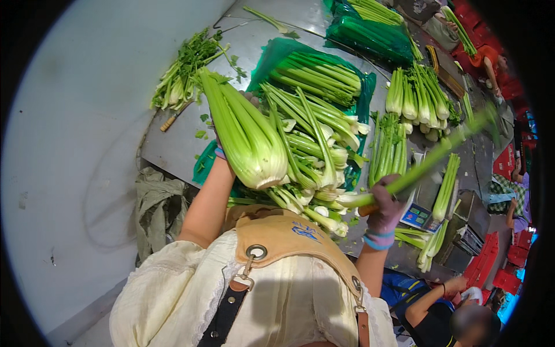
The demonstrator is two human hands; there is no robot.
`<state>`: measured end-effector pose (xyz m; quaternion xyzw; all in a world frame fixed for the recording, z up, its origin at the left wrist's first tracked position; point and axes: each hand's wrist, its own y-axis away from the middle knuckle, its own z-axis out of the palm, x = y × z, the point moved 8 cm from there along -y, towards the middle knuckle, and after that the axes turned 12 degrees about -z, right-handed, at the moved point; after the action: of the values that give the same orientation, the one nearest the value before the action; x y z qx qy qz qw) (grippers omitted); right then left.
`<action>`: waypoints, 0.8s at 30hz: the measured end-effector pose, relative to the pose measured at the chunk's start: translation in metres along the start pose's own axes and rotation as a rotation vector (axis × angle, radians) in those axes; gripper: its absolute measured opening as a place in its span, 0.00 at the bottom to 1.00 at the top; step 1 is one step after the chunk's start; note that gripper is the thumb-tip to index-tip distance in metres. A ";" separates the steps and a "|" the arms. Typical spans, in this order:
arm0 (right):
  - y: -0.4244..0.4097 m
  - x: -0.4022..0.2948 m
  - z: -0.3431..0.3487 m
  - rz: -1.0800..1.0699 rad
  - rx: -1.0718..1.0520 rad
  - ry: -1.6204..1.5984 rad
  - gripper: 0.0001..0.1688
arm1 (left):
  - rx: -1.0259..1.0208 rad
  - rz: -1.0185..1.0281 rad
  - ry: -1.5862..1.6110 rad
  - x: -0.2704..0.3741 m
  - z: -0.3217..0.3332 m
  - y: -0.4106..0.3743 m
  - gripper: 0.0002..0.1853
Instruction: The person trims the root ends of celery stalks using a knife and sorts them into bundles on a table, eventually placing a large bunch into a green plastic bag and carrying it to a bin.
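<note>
A large head of celery is held up by my gloved left hand, most of which is hidden behind the stalks. Its pale cut base points toward me. My gloved right hand grips a loose celery stalk, whose far end is blurred. A wooden handle also shows in that hand; whatever it belongs to is mostly hidden. Between my hands, loose stalks and cut celery pieces lie heaped over a green plastic bag. Trimmed celery rests at the bag's far side.
Leafy celery trimmings and a wooden-handled tool lie left on the metal table. Several celery heads and a digital scale are to the right. A white wall borders the left. Another person is at lower right.
</note>
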<state>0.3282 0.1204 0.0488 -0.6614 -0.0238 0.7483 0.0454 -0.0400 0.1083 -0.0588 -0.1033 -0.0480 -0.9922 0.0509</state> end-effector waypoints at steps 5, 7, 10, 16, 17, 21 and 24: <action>-0.005 0.081 0.016 -0.016 -0.117 0.190 0.30 | -0.161 -0.060 0.038 -0.008 0.045 0.004 0.19; 0.023 0.070 0.063 0.347 -0.310 -0.024 0.31 | -0.150 -0.006 -0.059 -0.002 0.061 0.008 0.19; 0.078 0.102 0.109 0.765 -0.466 -0.692 0.30 | -0.385 -0.086 -0.029 -0.016 0.095 -0.002 0.33; 0.052 0.060 0.101 0.397 -0.389 -0.384 0.38 | -0.346 -0.145 -0.154 -0.013 0.142 -0.004 0.46; 0.040 0.039 0.098 0.185 -0.381 -0.206 0.45 | -0.382 -0.194 -0.165 -0.013 0.145 -0.010 0.46; 0.044 0.021 0.095 0.021 -0.296 -0.235 0.46 | -0.428 -0.374 0.037 -0.041 0.091 -0.043 0.41; 0.048 0.022 0.088 -0.004 -0.312 -0.130 0.49 | -0.292 -0.245 0.020 -0.053 0.073 -0.041 0.38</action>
<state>0.2362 0.0773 0.0333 -0.6107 -0.1439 0.7765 -0.0580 0.0219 0.1613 -0.0028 -0.0929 0.0849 -0.9884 -0.0852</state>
